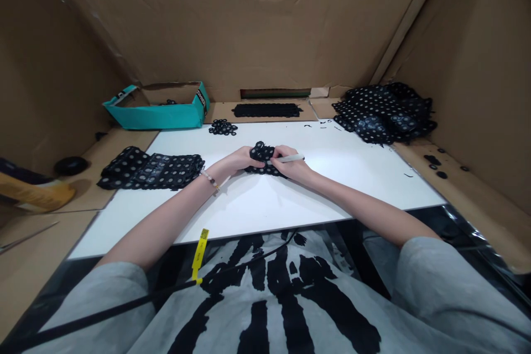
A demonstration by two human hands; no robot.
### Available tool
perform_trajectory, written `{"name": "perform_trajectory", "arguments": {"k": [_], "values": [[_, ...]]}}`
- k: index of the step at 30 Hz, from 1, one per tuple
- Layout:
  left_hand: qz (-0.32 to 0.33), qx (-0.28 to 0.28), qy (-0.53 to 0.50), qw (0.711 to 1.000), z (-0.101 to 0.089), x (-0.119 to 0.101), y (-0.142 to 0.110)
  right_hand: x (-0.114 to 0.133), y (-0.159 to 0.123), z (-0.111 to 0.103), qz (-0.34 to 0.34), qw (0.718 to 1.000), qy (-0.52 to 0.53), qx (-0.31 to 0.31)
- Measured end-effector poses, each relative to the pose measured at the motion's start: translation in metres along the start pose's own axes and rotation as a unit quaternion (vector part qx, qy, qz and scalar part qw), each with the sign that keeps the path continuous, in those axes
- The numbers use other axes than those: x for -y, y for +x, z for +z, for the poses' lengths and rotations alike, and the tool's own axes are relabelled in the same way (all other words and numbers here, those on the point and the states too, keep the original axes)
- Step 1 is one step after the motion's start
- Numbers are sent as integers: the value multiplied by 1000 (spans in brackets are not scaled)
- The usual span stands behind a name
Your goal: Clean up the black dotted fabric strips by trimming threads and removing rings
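Observation:
Over the middle of a white board, my left hand grips a small black piece of perforated sheet with rows of round holes. My right hand is closed around a slim white pen-like tool; its tip end meets the black piece and is hidden there. To the left of my left forearm lies a folded strip of the same black perforated sheet. Behind my hands sits a small heap of loose black rings.
A teal box with black bits inside stands back left. A black stack lies at the back, and a large pile of perforated sheets back right. Cardboard walls enclose the board. At left are a yellow-and-black container and tweezers.

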State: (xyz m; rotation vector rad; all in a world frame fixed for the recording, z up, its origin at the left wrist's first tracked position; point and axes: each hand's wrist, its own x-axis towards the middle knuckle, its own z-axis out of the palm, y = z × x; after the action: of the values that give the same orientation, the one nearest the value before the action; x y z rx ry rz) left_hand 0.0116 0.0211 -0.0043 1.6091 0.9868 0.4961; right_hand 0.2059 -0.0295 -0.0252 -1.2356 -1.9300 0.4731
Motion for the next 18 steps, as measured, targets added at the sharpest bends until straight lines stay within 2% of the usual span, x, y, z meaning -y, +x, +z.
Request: {"name": "perform_trajectory", "arguments": {"k": [10,12,14,16,18], "values": [[-4,6,12,1000,-5,3,3,1,1,-3,-6,1000,14,-2],[-4,7,15,1000,-7,4,3,-2,3,-8,28,996,72,43],[-6,10,11,1000,-9,3,2,-8,7,-15,89,978,162,95],[-11,15,5,1000,-10,2,1,-15,9,-21,132,960,225,107],[-15,21,3,1000,-10,0,-1,-21,11,-24,138,958,233,97]]}}
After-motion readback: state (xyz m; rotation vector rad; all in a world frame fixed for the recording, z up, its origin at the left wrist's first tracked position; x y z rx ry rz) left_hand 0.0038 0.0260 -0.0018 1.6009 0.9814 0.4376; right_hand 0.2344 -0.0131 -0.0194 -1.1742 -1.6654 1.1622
